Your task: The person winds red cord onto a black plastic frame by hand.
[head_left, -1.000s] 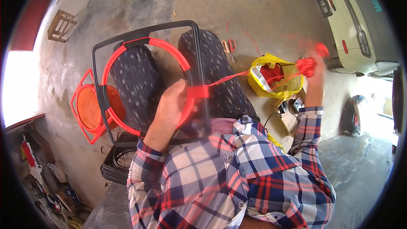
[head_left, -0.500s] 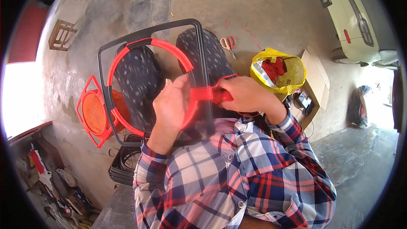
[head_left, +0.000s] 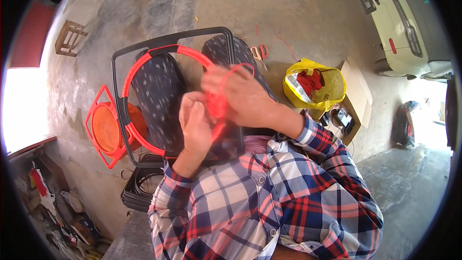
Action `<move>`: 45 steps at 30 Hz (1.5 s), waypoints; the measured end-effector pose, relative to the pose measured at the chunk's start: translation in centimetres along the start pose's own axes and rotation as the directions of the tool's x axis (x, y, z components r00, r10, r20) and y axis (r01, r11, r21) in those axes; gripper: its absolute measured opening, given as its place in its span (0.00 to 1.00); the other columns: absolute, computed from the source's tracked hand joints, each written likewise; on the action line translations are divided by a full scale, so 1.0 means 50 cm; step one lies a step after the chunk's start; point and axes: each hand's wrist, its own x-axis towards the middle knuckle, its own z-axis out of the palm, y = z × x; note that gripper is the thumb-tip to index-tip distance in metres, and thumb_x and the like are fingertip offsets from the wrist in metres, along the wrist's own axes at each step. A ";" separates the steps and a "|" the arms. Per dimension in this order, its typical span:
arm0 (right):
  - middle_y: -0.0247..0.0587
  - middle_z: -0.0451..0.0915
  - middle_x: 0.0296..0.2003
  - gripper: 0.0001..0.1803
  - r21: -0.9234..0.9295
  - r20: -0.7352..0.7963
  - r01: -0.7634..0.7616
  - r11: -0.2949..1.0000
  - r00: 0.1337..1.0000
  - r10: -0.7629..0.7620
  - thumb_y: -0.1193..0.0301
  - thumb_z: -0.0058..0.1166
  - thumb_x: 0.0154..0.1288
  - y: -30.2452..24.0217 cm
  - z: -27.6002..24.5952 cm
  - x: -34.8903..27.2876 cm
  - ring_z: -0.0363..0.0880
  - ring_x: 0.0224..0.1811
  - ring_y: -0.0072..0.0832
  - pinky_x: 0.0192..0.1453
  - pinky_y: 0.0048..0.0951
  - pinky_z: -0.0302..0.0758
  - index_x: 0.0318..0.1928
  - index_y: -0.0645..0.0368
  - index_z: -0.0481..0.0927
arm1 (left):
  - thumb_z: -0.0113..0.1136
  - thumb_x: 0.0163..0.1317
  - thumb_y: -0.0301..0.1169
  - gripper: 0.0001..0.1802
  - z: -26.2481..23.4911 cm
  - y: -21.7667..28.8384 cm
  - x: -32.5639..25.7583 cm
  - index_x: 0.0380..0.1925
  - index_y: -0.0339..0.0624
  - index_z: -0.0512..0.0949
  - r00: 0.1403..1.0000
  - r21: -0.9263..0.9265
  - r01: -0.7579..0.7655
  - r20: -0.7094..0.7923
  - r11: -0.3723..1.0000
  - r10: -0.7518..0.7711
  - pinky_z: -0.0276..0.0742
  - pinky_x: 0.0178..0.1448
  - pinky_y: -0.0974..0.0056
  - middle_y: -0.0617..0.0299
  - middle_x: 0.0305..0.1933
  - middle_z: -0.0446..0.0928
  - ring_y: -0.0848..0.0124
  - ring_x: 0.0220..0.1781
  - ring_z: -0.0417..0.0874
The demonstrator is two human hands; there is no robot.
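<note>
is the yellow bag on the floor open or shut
Open: the yellow bag's mouth gapes upward, showing red cord inside.

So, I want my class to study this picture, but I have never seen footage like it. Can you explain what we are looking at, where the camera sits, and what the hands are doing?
The camera is worn on a person's head and looks down, so the view bends at the edges. The plaid sleeves belong to that person. The left hand and right hand meet at a red cord being wound on a ring inside a black frame that rests over the knees. On the concrete floor lie scissors, a yellow bag holding red material, a cardboard box and an orange stand. Whether the fingers pinch the cord tightly cannot be told.
</note>
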 end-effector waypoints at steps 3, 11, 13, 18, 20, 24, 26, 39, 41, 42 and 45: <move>0.44 0.78 0.50 0.25 0.432 -0.219 0.060 0.900 0.975 0.041 0.76 0.63 0.49 0.036 0.037 -0.008 0.77 0.54 0.44 0.59 0.45 0.70 0.51 0.59 0.76 | 0.49 0.69 0.42 0.15 0.001 -0.005 0.002 0.38 0.40 0.72 0.993 0.011 -0.078 0.094 0.997 0.077 0.64 0.27 0.68 0.61 0.27 0.71 0.73 0.23 0.69; 0.55 0.75 0.20 0.19 -0.079 0.413 -0.345 0.935 0.842 0.346 0.59 0.59 0.50 0.073 -0.116 -0.075 0.79 0.25 0.41 0.29 0.38 0.74 0.27 0.67 0.77 | 0.46 0.69 0.46 0.19 -0.022 -0.004 0.019 0.39 0.40 0.73 0.989 -0.037 0.150 -0.002 0.988 -0.150 0.59 0.23 0.69 0.64 0.26 0.68 0.75 0.21 0.65; 0.54 0.75 0.18 0.22 -0.172 0.640 -0.392 0.904 0.653 0.405 0.55 0.57 0.50 0.119 -0.140 -0.119 0.79 0.24 0.38 0.29 0.38 0.74 0.26 0.67 0.76 | 0.46 0.70 0.46 0.19 -0.021 -0.002 0.028 0.42 0.39 0.73 0.981 -0.029 0.194 -0.005 0.981 -0.194 0.59 0.23 0.69 0.64 0.26 0.69 0.76 0.21 0.65; 0.36 0.82 0.31 0.11 0.946 0.228 -0.323 0.017 0.702 0.675 0.67 0.56 0.54 0.285 -0.223 -0.312 0.81 0.35 0.35 0.45 0.35 0.78 0.36 0.60 0.78 | 0.45 0.69 0.46 0.24 -0.003 0.014 0.025 0.54 0.39 0.70 0.959 -0.063 0.280 -0.024 0.958 -0.282 0.61 0.24 0.70 0.64 0.28 0.72 0.76 0.23 0.68; 0.39 0.80 0.31 0.09 0.963 -0.118 0.269 -0.003 0.432 0.894 0.73 0.55 0.58 0.316 -0.245 -0.353 0.80 0.33 0.34 0.46 0.35 0.79 0.39 0.60 0.76 | 0.45 0.69 0.47 0.28 0.013 0.023 0.027 0.60 0.38 0.67 0.946 -0.043 0.322 -0.027 0.946 -0.323 0.67 0.29 0.72 0.61 0.33 0.76 0.73 0.28 0.74; 0.38 0.78 0.29 0.10 0.996 -0.060 0.078 0.038 0.308 0.949 0.73 0.54 0.61 0.313 -0.195 -0.356 0.79 0.31 0.29 0.41 0.31 0.78 0.42 0.64 0.75 | 0.44 0.67 0.45 0.28 0.038 0.017 0.031 0.60 0.36 0.66 0.934 -0.030 0.351 -0.069 0.936 -0.352 0.73 0.36 0.70 0.58 0.39 0.78 0.69 0.34 0.79; 0.33 0.76 0.28 0.16 0.971 0.090 -0.234 0.054 0.565 0.820 0.75 0.54 0.59 0.268 -0.130 -0.318 0.76 0.27 0.22 0.35 0.24 0.75 0.47 0.69 0.74 | 0.44 0.65 0.41 0.28 0.035 0.014 0.034 0.59 0.33 0.66 0.926 -0.067 0.374 0.080 0.925 -0.369 0.78 0.40 0.66 0.55 0.44 0.78 0.66 0.39 0.81; 0.35 0.79 0.24 0.17 0.645 0.450 -0.737 0.202 0.580 0.679 0.61 0.68 0.55 0.083 -0.057 -0.159 0.76 0.26 0.22 0.35 0.26 0.73 0.33 0.62 0.79 | 0.48 0.59 0.31 0.09 -0.001 -0.004 0.041 0.36 0.37 0.71 0.868 -0.016 0.495 0.063 0.869 -0.493 0.77 0.23 0.62 0.48 0.34 0.80 0.62 0.27 0.81; 0.41 0.79 0.23 0.18 0.521 0.396 -0.739 0.427 0.653 0.646 0.60 0.67 0.54 0.075 -0.060 -0.163 0.77 0.25 0.31 0.34 0.29 0.73 0.32 0.62 0.79 | 0.48 0.58 0.31 0.08 -0.013 -0.010 0.037 0.34 0.39 0.71 0.869 -0.052 0.493 0.075 0.868 -0.489 0.75 0.22 0.62 0.48 0.33 0.80 0.62 0.26 0.81; 0.47 0.79 0.23 0.19 0.364 0.351 -0.689 0.626 0.725 0.593 0.58 0.67 0.53 0.070 -0.061 -0.166 0.78 0.25 0.39 0.33 0.32 0.73 0.31 0.62 0.79 | 0.49 0.58 0.31 0.06 -0.018 -0.013 0.034 0.32 0.40 0.70 0.870 -0.083 0.491 0.090 0.867 -0.484 0.74 0.20 0.62 0.48 0.32 0.80 0.62 0.25 0.80; 0.48 0.75 0.20 0.17 0.314 0.241 -0.581 0.751 0.814 0.529 0.60 0.66 0.51 0.065 -0.040 -0.190 0.73 0.23 0.41 0.30 0.35 0.71 0.28 0.60 0.76 | 0.49 0.58 0.31 0.05 -0.027 -0.018 0.032 0.30 0.42 0.69 0.857 -0.009 0.507 0.109 0.862 -0.503 0.72 0.20 0.63 0.48 0.30 0.79 0.62 0.24 0.79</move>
